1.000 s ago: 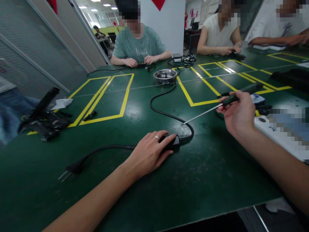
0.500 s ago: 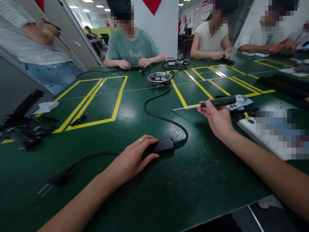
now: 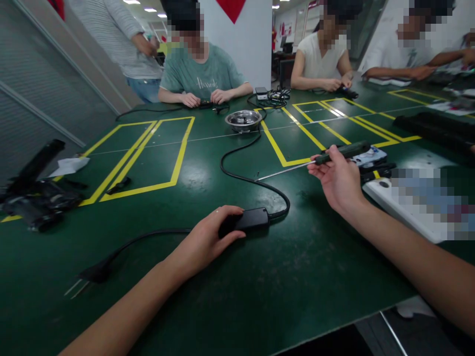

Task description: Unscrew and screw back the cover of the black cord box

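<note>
My left hand lies curled over the near end of a black power adapter on the green table, fingers gripping it. A black cable runs from the adapter toward the far side, and another lead ends in a two-pin plug at the left. My right hand is closed on the dark green handle of a long screwdriver. Its thin metal shaft points left, its tip hovering above the cable, a little beyond the adapter.
A steel bowl sits mid-table among yellow taped rectangles. Black parts lie at the left edge, a white power strip and small device at my right. Several other people work at the far side; one stands at back left.
My right hand lifted the screwdriver away from the adapter, swung it level, then tilted its tip down toward the cable. My left hand curled tighter on the adapter. The standing person walked toward the back.
</note>
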Motion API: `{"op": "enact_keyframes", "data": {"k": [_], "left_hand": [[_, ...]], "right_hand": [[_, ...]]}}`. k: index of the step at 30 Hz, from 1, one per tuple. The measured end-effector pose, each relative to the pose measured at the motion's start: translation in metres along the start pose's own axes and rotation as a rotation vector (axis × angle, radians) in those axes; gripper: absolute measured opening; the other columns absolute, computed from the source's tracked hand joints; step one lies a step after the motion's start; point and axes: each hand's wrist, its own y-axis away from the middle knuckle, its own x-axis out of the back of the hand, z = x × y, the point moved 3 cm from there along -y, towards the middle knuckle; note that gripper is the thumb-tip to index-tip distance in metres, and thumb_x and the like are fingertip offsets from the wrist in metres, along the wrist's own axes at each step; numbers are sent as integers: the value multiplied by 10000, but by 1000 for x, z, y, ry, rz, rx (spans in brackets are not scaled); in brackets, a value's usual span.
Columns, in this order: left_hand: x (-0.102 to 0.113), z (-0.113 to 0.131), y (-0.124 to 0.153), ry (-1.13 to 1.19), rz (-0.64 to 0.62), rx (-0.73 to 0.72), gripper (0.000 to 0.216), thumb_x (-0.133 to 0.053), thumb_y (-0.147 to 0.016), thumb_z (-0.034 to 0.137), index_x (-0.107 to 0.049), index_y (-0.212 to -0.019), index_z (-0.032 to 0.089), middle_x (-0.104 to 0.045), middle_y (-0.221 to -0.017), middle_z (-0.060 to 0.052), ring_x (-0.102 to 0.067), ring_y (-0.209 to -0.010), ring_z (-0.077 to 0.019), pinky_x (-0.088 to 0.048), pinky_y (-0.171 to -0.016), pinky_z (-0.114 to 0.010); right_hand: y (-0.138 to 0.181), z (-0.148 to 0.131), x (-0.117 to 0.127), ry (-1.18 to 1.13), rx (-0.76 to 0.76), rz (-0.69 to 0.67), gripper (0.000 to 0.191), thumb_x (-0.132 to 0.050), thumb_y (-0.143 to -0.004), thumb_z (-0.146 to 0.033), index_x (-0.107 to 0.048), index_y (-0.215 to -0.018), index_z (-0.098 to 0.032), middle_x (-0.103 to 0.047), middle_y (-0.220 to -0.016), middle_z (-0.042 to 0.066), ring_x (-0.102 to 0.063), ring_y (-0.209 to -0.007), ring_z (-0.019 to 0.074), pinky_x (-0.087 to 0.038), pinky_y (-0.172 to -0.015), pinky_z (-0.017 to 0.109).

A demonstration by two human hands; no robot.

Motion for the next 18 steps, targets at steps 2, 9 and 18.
{"op": "enact_keyframes", "data": {"k": [2, 9, 18], "left_hand": [[1, -1, 0, 35, -8, 50, 472, -611, -873, 463, -475, -1277, 260, -568, -1300, -83, -617, -1090, -254, -574, -824, -405], [9, 0, 0, 24, 52, 30, 292, -431, -979, 382, -503, -1220, 233, -591, -1235, -78, -593, -1090, -224, -505, -940, -435], [7, 1, 1, -38, 11, -48, 375, -596, -890, 410, -500, -1202, 227, -571, -1240, -82, -574, -1107, -231, -503, -942, -424]], "right_hand": [[3, -1, -1, -15, -12, -11, 227, -609, -848, -397, -565, -793, -182, -664, -687, 12, -648, -555, 111, -549, -566, 229], [12, -2, -5, -21, -28, -50, 186, -590, -859, -371, -547, -825, -194, -664, -673, 8, -635, -522, 125, -534, -533, 248], [0, 12, 3, 40, 87, 25, 186, -660, -823, -355, -567, -877, -204, -694, -841, 6, -703, -736, 138, -599, -801, 341]]}}
